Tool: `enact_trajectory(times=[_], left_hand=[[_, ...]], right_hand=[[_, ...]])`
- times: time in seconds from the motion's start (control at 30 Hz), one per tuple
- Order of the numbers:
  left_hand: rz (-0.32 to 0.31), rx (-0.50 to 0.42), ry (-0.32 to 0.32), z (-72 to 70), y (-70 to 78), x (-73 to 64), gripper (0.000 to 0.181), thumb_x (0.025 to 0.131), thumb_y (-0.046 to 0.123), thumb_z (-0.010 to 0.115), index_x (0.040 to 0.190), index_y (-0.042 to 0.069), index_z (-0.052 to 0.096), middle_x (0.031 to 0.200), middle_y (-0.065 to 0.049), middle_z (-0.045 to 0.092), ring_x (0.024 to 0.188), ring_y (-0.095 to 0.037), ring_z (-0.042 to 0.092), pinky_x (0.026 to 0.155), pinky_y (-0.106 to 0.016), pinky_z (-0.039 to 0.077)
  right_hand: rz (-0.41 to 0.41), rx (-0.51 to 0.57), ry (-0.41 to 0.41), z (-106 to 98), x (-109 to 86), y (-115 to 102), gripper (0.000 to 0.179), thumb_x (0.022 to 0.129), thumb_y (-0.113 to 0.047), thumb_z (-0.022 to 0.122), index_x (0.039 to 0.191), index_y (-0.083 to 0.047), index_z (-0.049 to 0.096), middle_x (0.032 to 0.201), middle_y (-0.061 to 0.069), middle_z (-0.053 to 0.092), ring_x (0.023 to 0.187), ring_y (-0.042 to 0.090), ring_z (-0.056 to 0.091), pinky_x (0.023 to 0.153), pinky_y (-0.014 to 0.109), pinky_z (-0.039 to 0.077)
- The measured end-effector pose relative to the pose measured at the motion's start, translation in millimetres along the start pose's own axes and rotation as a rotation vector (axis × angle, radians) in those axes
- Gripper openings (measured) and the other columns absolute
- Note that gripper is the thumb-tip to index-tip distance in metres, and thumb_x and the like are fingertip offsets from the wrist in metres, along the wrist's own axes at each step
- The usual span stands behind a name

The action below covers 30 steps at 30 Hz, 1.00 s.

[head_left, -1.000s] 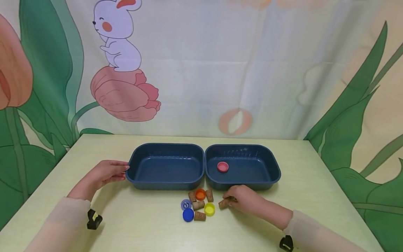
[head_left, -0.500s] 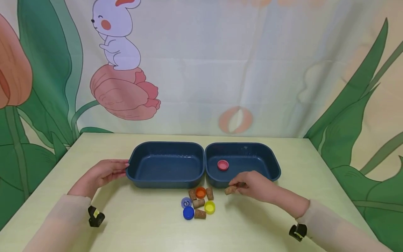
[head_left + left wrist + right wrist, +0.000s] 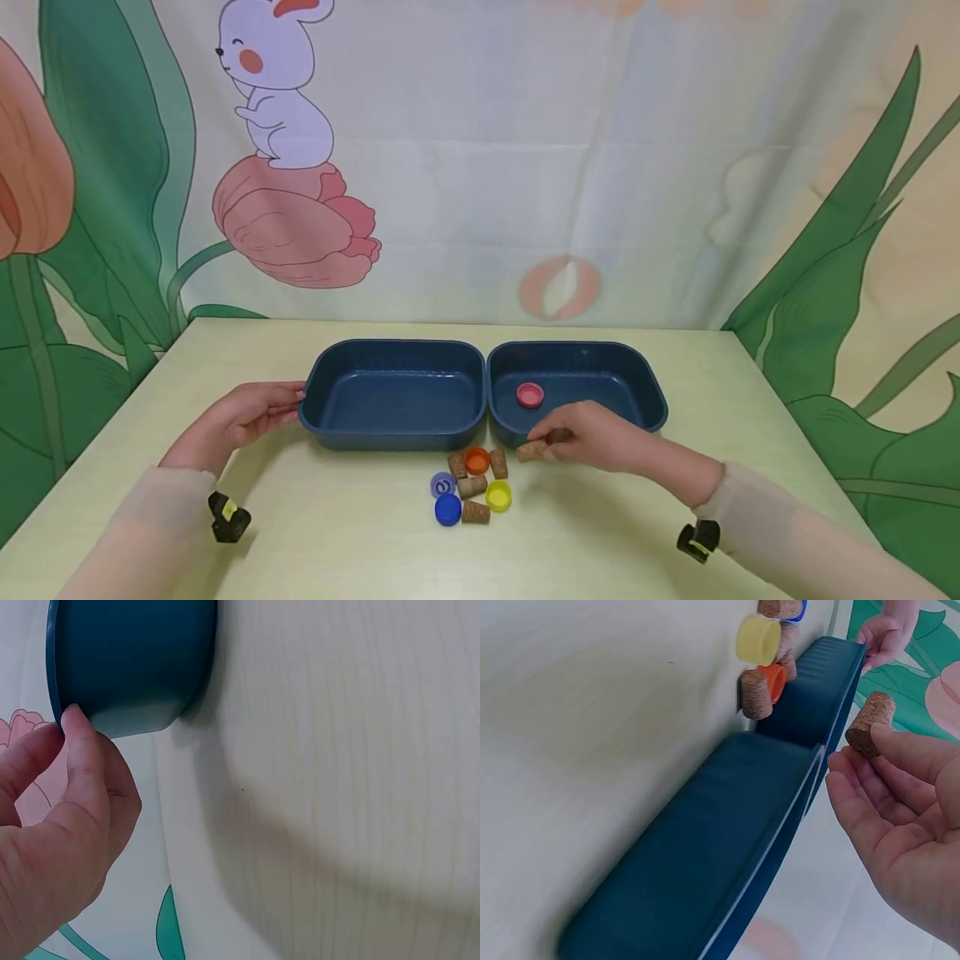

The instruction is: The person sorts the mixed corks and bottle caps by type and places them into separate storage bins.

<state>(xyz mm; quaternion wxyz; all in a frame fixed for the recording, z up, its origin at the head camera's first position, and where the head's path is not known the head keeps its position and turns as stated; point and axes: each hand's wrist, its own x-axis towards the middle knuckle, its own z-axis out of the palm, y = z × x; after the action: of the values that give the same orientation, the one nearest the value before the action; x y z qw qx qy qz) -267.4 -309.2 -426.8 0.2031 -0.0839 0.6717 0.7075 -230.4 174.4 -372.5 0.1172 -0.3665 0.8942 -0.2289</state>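
My right hand point(image 3: 588, 435) pinches a cork point(image 3: 871, 722) between thumb and fingertips, in front of the near wall of the right dark blue tray point(image 3: 652, 400). In the right wrist view the cork shows above the tray's rim level. My left hand point(image 3: 255, 414) holds the left end of the other dark blue tray point(image 3: 397, 440), thumb and fingertip at its rim in the left wrist view. A pink bottle cap point(image 3: 530, 395) lies inside the right tray. Several corks point(image 3: 476, 512) lie in a cluster in front of the trays.
Among the corks sit an orange cap point(image 3: 477, 460), a yellow cap point(image 3: 498, 496), a blue cap point(image 3: 448, 509) and a pale blue cap point(image 3: 442, 485). Both trays stand side by side on the pale table point(image 3: 360, 533), before a printed curtain point(image 3: 465, 167).
My right hand has lifted the cork from the table up toward the right tray's near wall, then shifted slightly left. My left hand stays at the left tray.
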Motion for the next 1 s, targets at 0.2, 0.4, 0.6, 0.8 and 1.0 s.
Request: enact_trajectory(times=[0.2,0.4,0.6,0.8,1.0], left_hand=[[0.015,-0.016,-0.022,0.2,1.2,0.5,0.028,0.103,0.003,0.056,0.095,0.02,0.078,0.087,0.011,0.076,0.079,-0.003,0.074,0.075,-0.018,0.062],[0.014,0.013,-0.003,0.8,1.9,0.3,0.032,0.103,0.004,0.057,0.133,-0.003,0.063,0.088,0.011,0.076,0.08,-0.004,0.075,0.076,-0.018,0.062],[0.004,0.044,0.009,0.9,0.3,0.1,0.053,0.103,0.004,0.056,0.149,-0.016,0.038,0.088,0.011,0.076,0.079,-0.003,0.075,0.076,-0.018,0.062],[-0.009,0.061,0.027,0.8,1.0,1.0,0.058,0.103,0.005,0.056,0.152,-0.016,0.032,0.088,0.011,0.076,0.079,-0.004,0.075,0.077,-0.019,0.062],[-0.018,0.08,0.023,0.7,2.3,1.0,0.06,0.104,0.006,0.056,0.153,-0.015,0.029,0.089,0.012,0.075,0.08,-0.004,0.075,0.078,-0.019,0.062]], right_hand=[[0.037,0.051,-0.018,-4.8,13.8,-7.1,0.023,0.094,-0.009,0.073,0.116,-0.006,0.076,0.107,0.005,0.078,0.09,0.009,0.065,0.08,0.016,0.057],[0.05,0.063,-0.026,-8.7,29.0,-12.2,0.024,0.096,-0.01,0.07,0.119,-0.005,0.075,0.109,0.006,0.077,0.093,0.012,0.068,0.086,0.024,0.061],[0.099,0.121,-0.034,-17.4,43.5,-18.9,0.026,0.098,-0.012,0.068,0.122,-0.006,0.074,0.113,0.009,0.077,0.096,0.015,0.069,0.086,0.027,0.061],[0.095,0.13,-0.044,-28.4,56.5,-25.7,0.027,0.099,-0.013,0.066,0.125,-0.006,0.073,0.113,0.01,0.076,0.085,0.014,0.066,0.074,0.023,0.056],[0.105,0.131,-0.076,-37.6,68.2,-30.9,0.029,0.101,-0.014,0.064,0.127,-0.006,0.072,0.113,0.011,0.075,0.075,0.013,0.06,0.069,0.021,0.05]])
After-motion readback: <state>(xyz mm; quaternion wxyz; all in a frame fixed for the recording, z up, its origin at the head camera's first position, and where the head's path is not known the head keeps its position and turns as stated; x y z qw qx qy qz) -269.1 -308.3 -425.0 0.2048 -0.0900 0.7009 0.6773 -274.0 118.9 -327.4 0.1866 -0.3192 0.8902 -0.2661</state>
